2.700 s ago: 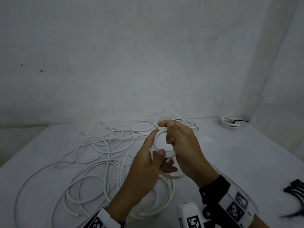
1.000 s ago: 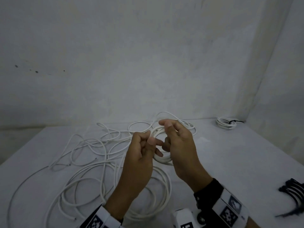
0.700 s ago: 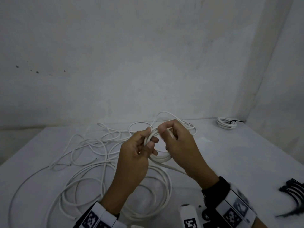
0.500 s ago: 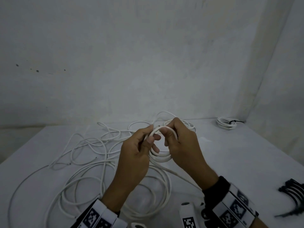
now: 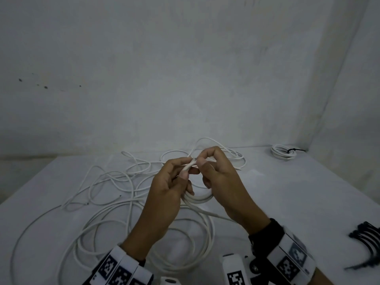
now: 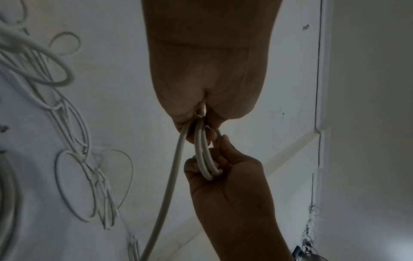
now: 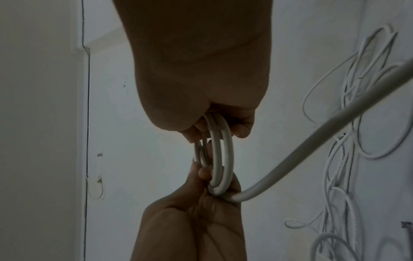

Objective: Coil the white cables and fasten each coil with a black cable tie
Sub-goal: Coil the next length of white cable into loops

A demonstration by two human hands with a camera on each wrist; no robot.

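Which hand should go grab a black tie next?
Probably the right hand: the black cable ties lie on its side of the table. The left hand could hold the small coil alone.

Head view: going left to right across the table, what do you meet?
Loose white cables → left hand → small coil held between both hands → right hand → finished coil with a black tie at the far corner → bundle of black cable ties at the right edge.

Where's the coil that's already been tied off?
In the head view the finished coil lies at the table's far right corner, close to the walls, its black tie pointing right, well beyond the right hand.
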